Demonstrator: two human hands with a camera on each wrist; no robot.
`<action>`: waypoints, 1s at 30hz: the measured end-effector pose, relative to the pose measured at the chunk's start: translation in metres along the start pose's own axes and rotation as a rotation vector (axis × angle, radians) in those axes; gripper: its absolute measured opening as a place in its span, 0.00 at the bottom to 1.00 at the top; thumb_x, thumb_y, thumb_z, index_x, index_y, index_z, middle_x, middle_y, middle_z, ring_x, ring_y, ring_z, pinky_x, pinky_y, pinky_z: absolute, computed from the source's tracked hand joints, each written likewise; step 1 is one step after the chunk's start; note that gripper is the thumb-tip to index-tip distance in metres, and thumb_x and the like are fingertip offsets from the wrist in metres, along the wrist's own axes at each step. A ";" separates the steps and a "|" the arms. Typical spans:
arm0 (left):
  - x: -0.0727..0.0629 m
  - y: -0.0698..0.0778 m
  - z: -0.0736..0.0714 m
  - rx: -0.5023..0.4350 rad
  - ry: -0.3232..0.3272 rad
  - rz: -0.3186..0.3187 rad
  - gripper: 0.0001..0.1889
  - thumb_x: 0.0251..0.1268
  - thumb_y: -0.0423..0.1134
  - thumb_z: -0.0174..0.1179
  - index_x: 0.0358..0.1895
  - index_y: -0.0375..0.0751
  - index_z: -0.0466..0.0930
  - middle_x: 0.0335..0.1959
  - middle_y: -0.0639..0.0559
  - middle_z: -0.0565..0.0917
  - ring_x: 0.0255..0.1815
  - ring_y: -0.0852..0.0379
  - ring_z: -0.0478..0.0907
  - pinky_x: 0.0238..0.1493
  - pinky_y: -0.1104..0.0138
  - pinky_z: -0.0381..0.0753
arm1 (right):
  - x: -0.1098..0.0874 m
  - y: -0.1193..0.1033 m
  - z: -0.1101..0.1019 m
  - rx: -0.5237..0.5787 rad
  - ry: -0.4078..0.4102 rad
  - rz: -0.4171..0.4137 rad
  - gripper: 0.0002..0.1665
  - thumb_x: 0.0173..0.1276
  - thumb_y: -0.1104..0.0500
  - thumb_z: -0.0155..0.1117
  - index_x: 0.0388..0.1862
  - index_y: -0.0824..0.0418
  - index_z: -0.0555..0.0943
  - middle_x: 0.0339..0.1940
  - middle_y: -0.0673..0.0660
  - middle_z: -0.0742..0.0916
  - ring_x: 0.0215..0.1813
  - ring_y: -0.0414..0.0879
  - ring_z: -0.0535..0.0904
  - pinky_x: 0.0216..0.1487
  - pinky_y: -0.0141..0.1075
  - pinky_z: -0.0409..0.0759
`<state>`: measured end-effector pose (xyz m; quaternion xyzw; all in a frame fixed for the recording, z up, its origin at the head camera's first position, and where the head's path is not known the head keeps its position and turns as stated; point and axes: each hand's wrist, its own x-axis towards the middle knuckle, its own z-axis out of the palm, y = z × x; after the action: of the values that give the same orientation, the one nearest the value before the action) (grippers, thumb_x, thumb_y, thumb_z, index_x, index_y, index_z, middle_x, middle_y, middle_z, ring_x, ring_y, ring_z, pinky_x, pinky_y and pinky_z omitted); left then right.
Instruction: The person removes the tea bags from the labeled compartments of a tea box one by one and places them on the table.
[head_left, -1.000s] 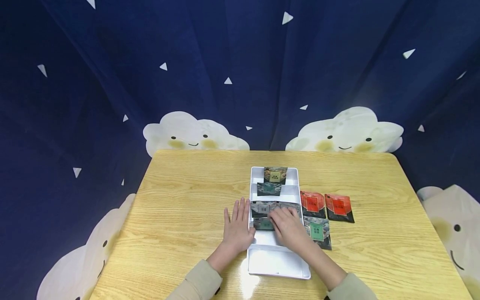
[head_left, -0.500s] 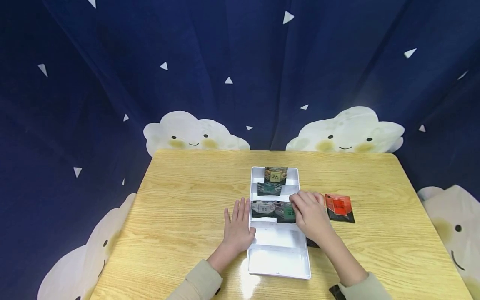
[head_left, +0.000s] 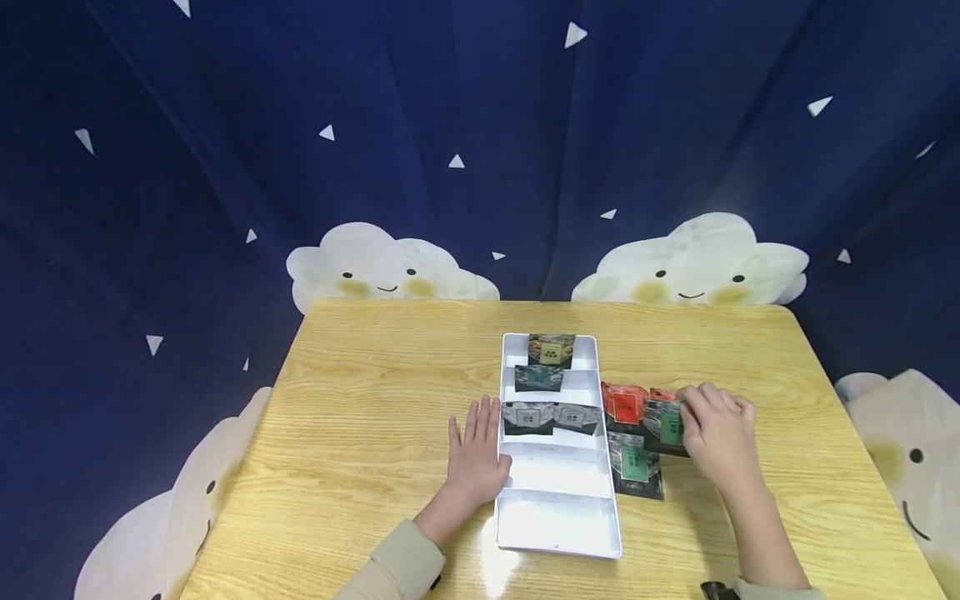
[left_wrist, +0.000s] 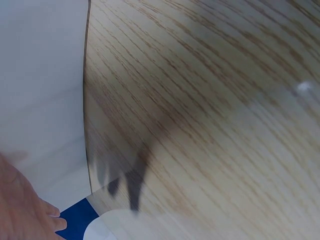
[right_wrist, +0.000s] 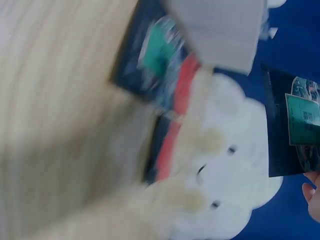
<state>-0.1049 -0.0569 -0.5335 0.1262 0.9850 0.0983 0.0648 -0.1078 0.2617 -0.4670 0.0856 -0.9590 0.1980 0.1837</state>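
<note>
In the head view my right hand (head_left: 722,437) pinches a dark packet with a green label (head_left: 666,427) by its right edge. The packet overlaps one of the red-and-black packets there; the right wrist view shows its green label (right_wrist: 303,120) beside my fingertips. My left hand (head_left: 476,458) lies along the left side of a white compartment tray (head_left: 557,527), fingers straight and thumb over the rim. Upright in the tray's farther compartments are a yellow-labelled packet (head_left: 551,352), a green-labelled packet (head_left: 538,378) and two grey-labelled packets (head_left: 528,417). The two nearest compartments hold nothing.
Right of the tray lie a red-and-black packet (head_left: 624,406), a second red packet (head_left: 663,393) mostly hidden by the held one, and another green-labelled packet (head_left: 634,463). All are on a wooden table (head_left: 375,400). Behind it hangs a dark blue curtain (head_left: 480,83) with printed clouds.
My right hand has taken the green-labelled packet out of the tray's fourth compartment and carried it right, over the packets on the table. My left hand has stayed put.
</note>
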 end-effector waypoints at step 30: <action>0.000 0.000 -0.001 -0.005 -0.039 -0.011 0.40 0.61 0.49 0.43 0.73 0.41 0.34 0.74 0.45 0.40 0.73 0.47 0.36 0.67 0.45 0.34 | -0.074 0.085 0.077 -0.075 -0.144 0.243 0.09 0.69 0.62 0.45 0.47 0.59 0.70 0.42 0.62 0.70 0.45 0.62 0.63 0.48 0.59 0.54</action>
<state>-0.1054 -0.0572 -0.5329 0.1227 0.9840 0.0978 0.0847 -0.0849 0.3136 -0.5906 -0.0241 -0.9797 0.1762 0.0921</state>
